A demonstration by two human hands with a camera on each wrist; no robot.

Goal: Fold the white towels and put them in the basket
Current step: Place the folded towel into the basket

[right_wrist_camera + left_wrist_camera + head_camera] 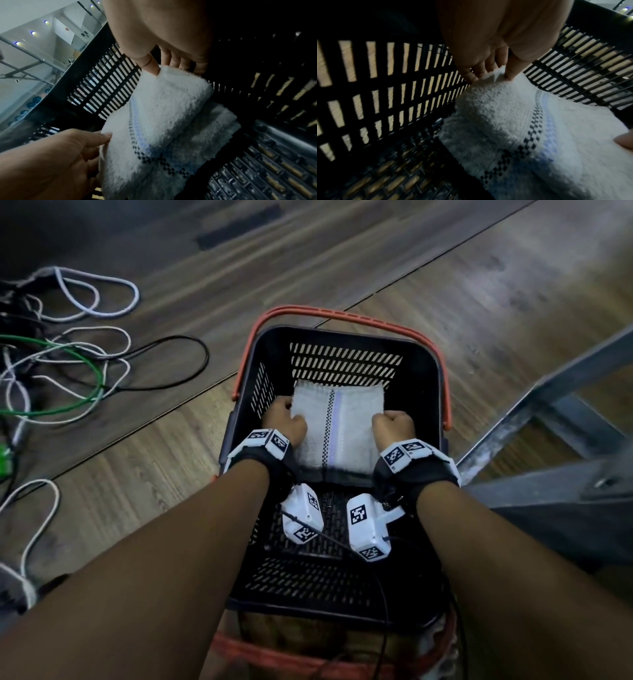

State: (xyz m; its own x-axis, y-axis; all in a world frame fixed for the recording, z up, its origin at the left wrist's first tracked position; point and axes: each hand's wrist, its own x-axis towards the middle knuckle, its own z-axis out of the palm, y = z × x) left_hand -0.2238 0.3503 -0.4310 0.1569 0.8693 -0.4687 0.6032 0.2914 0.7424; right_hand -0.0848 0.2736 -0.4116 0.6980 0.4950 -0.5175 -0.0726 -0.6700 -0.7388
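A folded white towel (337, 426) with a dark checked stripe and a pale blue band is inside the black slatted basket (428, 392), toward its far end. My left hand (286, 419) pinches the towel's left edge, thumb on top and fingers under. My right hand (394, 424) pinches the right edge the same way. In the left wrist view the left hand's fingertips (488, 73) grip the towel (513, 121) next to the basket's side wall (385, 81). The right wrist view shows the right hand (159, 67) holding the towel (163, 121), with more folded white layers beneath.
The basket has orange handles (329, 314) and stands on a wooden floor (171, 440). Loose white, black and green cables (68, 364) lie on the floor at the left. A grey metal frame (548, 412) stands at the right.
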